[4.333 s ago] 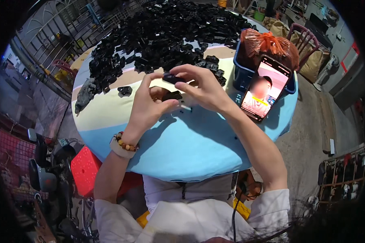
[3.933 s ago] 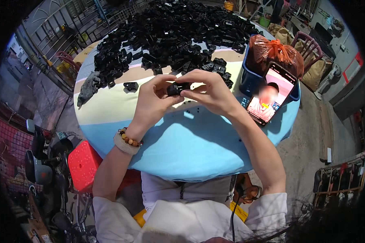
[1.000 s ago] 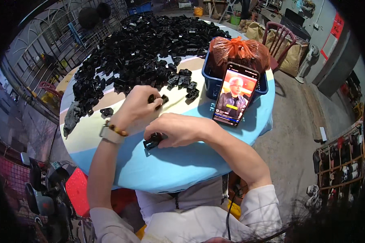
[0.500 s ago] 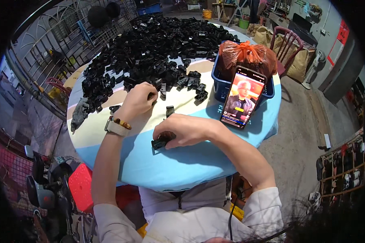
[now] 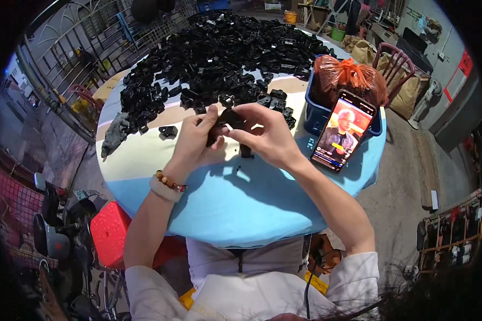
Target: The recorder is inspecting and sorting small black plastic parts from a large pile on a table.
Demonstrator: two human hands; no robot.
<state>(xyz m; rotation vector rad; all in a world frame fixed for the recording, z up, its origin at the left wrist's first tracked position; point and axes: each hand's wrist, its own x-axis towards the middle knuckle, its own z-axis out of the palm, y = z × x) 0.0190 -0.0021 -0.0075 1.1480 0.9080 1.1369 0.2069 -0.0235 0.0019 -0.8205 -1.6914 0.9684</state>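
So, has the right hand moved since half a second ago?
Yes. Against the tablecloth, the right hand has gone up the picture, from the blue stripe to mostly the yellow stripe.

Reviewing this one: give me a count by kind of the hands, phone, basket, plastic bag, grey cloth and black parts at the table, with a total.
Hands: 2 (left hand, right hand)
Phone: 1
Blue basket: 1
Plastic bag: 1
Grey cloth: 1
Black parts: many, overlapping, not countable
Total, without black parts: 6
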